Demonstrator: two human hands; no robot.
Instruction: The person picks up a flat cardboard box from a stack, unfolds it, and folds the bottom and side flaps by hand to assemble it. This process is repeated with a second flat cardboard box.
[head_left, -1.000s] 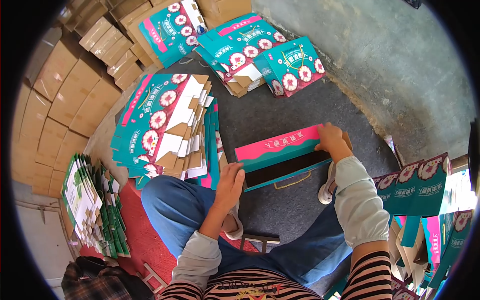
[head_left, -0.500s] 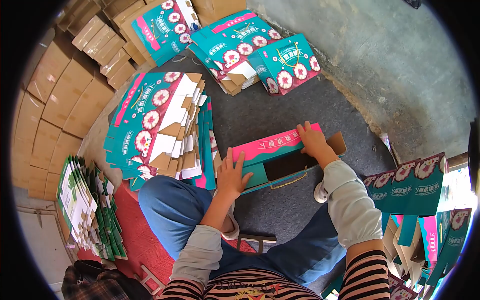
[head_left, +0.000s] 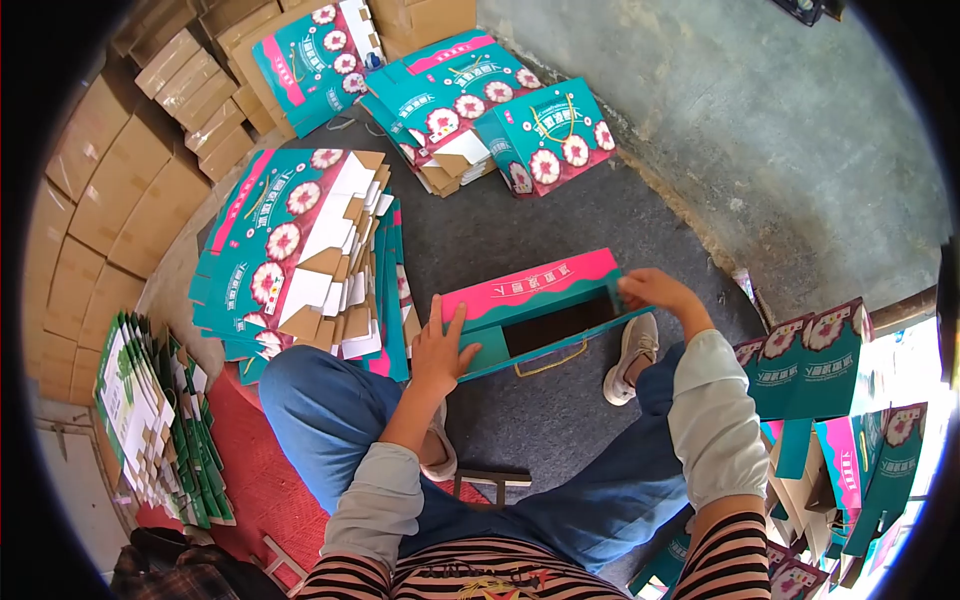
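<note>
A teal and pink cardboard gift box point(head_left: 535, 310) lies between my feet, its long top panel partly open over a dark inside. A yellow cord handle point(head_left: 550, 362) hangs along its near side. My left hand point(head_left: 437, 352) rests on the box's left end, fingers stretched and thumb apart. At the right end, my right hand point(head_left: 662, 293) has its fingers bent around the edge of the box; its fingertips are partly hidden. Left of the box leans a stack of flattened matching cartons point(head_left: 290, 255), with white and brown flaps sticking out.
More matching boxes point(head_left: 450, 95) stand at the back, near a concrete wall point(head_left: 700, 110). Brown cartons point(head_left: 110, 200) are piled at the left. Green folded packaging point(head_left: 165, 420) lies on red matting point(head_left: 260, 450). Several teal boxes point(head_left: 810, 370) are stacked at the right.
The brown flap at the box's right end no longer sticks out. My right hand has moved from the top panel to that end. The camera view has shifted slightly.
</note>
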